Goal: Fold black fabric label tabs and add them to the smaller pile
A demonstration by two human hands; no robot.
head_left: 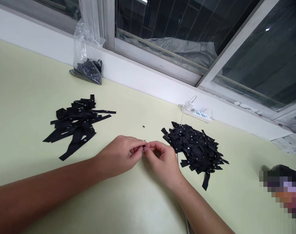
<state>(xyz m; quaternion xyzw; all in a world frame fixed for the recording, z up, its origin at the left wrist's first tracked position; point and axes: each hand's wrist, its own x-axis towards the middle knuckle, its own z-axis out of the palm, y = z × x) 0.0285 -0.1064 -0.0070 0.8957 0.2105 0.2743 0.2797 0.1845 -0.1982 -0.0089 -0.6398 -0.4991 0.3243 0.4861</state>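
Note:
My left hand [124,151] and my right hand [162,157] meet at the fingertips over the middle of the table. Both pinch a small dark piece [144,146], mostly hidden by the fingers; its kind cannot be made out. To the left lies a loose pile of black fabric strips [76,120], some bearing small white marks. A larger, denser heap of short black fabric pieces [195,146] with white marks sits just right of my right hand. Beyond my fingertips, a tiny dark bit [143,126] rests on the tabletop.
A clear plastic bag [86,61] holding black strips stands against the wall ledge. A white power strip [199,113] with plugs lies at the back; its cable [179,162] runs under the right heap toward me. A pixelated area [286,191] covers something at the right.

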